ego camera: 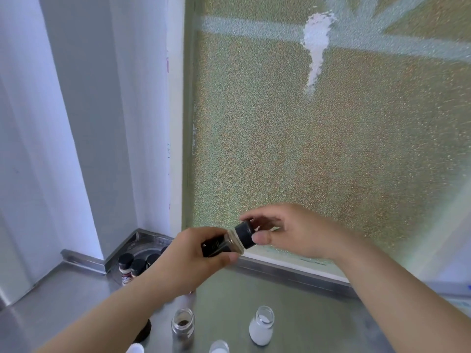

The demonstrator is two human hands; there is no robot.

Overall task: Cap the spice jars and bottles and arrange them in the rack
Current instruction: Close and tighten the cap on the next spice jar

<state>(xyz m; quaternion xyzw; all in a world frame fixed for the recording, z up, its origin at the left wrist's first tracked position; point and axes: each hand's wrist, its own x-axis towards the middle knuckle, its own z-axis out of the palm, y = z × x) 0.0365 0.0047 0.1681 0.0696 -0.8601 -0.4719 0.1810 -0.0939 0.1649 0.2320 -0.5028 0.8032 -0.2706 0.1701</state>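
Note:
My left hand grips a clear spice jar with a dark label, held tilted above the counter. Around its black cap my right hand has closed thumb and fingers. Below, on the steel counter, stand an uncapped jar of dark spice and an uncapped bottle of white powder. Another open white jar shows at the bottom edge. The round rack sits in the back left corner with black-capped jars in it.
A frosted, textured window pane rises behind the counter, with a metal sill along its base. White wall panels stand to the left. A dark round lid lies under my left forearm, and a white cap shows at the bottom edge.

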